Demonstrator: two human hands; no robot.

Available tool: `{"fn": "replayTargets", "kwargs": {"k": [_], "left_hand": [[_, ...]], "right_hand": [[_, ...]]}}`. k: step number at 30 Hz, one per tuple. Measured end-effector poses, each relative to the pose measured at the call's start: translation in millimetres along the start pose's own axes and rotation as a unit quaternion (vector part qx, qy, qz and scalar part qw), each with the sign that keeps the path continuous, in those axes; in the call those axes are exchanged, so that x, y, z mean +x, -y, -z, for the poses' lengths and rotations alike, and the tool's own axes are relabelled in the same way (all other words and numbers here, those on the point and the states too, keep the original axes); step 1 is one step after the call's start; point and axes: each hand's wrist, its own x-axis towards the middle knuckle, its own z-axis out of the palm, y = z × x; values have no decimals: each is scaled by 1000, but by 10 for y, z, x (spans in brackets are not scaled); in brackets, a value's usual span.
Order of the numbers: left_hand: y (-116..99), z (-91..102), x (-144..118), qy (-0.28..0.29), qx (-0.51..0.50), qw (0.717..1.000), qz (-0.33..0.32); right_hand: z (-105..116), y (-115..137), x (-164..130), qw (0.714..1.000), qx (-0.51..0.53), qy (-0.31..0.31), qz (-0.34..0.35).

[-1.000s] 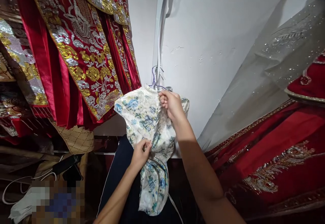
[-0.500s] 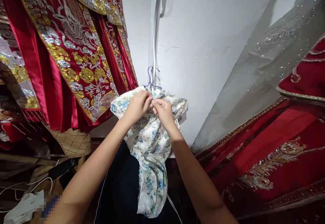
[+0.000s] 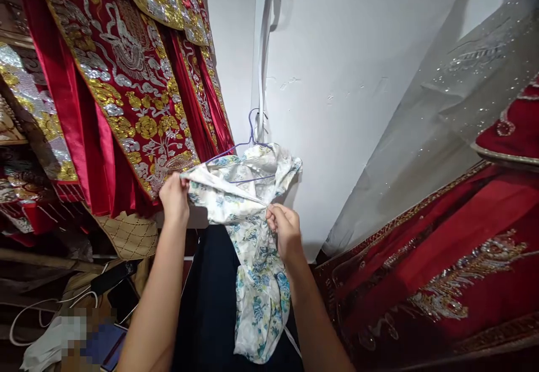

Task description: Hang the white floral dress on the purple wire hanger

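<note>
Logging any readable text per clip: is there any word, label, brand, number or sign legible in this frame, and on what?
None can be read.
floral dress, pinched by the left hand and right hand: flower print only, no tag showing.
purple hanger: no marking visible.
red embroidered robes: gold and silver motifs, no lettering.
white wall: bare.
Lower left corner: blurred patch, unreadable.

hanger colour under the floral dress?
Purple-blue wire hanger, seen in the head view, with the white, blue-flowered dress on it.
</note>
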Motion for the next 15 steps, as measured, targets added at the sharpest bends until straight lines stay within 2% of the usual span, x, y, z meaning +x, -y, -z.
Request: {"fn": "replayTargets", "kwargs": {"k": [2,4,7,9,11,13,15], "left_hand": [[304,233,-376,-56,-25,994,87],[593,396,-801,-74,-22,988,134],[850,457,-1311,-76,-16,977,197],[831,380,-1495,-52,-34,970,235],[668,243,-1584,-1,-81,962,259],[422,80,-1653,67,-125,955,261],[169,-85,-1756,151,-114,950,248]], "right_hand": [[-26,0,-170,1000,2,-14,-17],[-29,-27,-333,999,-13,-15,-40],[38,-88,-498,993,-61,62,-82],[118,-108,-532,976,-100,147,-127],[197,-98,-522,965,-129,173,-148],[249,-70,-501,975,-144,121,-118],[262,-44,-497,985,-147,64,-69]]}}
